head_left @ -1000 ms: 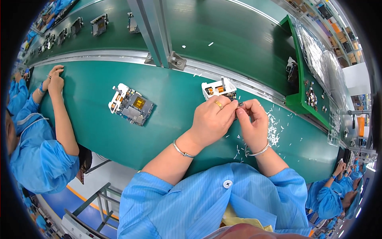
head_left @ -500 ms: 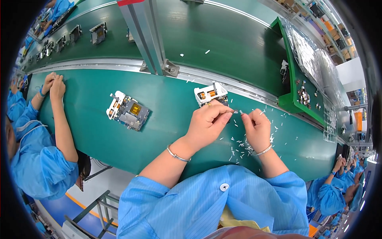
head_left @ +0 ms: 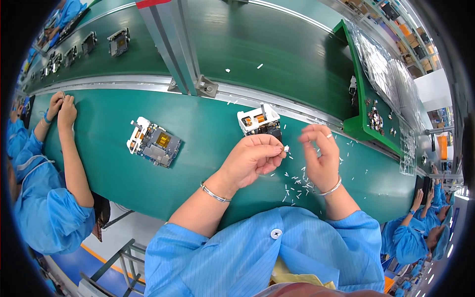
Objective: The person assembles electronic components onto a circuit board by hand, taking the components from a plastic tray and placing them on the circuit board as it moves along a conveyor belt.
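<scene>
My left hand (head_left: 250, 159) pinches a small part with a white end (head_left: 286, 148) between thumb and fingertips; the fingers cover most of it. A short gap to the right, my right hand (head_left: 322, 161) is raised with its fingers apart and nothing visible in them. Just beyond my left hand lies a device module with a white frame (head_left: 260, 118), orange coils and a dark body, partly hidden by that hand. A second white-framed module with a bare circuit board (head_left: 157, 143) rests on the green mat to the left.
Many tiny white strips (head_left: 297, 188) are scattered under and around my right hand. Behind runs a metal rail with an upright post (head_left: 173, 49). A green-edged rack (head_left: 366, 119) with small metal parts stands at right. A co-worker's hands (head_left: 64, 111) work at the far left.
My right hand has come away from the small part, and its fingers have spread. My left hand still pinches the part, its other fingers curled differently.
</scene>
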Tool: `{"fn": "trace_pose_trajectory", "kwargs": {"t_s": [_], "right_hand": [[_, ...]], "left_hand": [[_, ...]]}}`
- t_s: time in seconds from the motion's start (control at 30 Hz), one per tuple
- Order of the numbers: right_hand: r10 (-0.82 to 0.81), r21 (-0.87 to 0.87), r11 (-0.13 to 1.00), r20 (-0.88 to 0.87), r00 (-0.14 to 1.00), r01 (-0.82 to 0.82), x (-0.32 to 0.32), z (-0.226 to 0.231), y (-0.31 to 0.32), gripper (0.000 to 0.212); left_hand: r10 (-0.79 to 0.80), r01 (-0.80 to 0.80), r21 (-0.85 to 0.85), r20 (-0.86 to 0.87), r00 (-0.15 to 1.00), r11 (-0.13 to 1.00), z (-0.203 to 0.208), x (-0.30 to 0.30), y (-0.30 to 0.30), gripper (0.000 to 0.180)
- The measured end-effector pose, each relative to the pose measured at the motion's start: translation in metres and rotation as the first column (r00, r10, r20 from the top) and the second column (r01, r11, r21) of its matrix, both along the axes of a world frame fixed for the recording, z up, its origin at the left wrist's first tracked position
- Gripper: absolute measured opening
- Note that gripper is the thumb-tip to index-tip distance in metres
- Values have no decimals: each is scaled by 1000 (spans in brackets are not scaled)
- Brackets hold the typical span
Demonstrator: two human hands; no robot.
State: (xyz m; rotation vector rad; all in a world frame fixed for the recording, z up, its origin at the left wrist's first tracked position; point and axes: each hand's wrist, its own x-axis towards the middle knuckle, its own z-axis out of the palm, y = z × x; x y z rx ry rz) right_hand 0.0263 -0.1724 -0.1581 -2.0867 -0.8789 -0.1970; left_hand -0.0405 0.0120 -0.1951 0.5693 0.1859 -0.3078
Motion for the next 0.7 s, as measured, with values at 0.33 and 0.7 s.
{"fn": "trace_pose_trajectory", "kwargs": {"t_s": [0.33,0.7], "right_hand": [[354,-49,935,85,931,-351,-12,14,0,24],[170,-36,983,-167,971,-179,11,-10,27,15]], "left_hand": [[-270,288,-235,106,957,928,-10,-3,0,11],[-3,-627,768,632,775,-134,-8,12,29,46]]}}
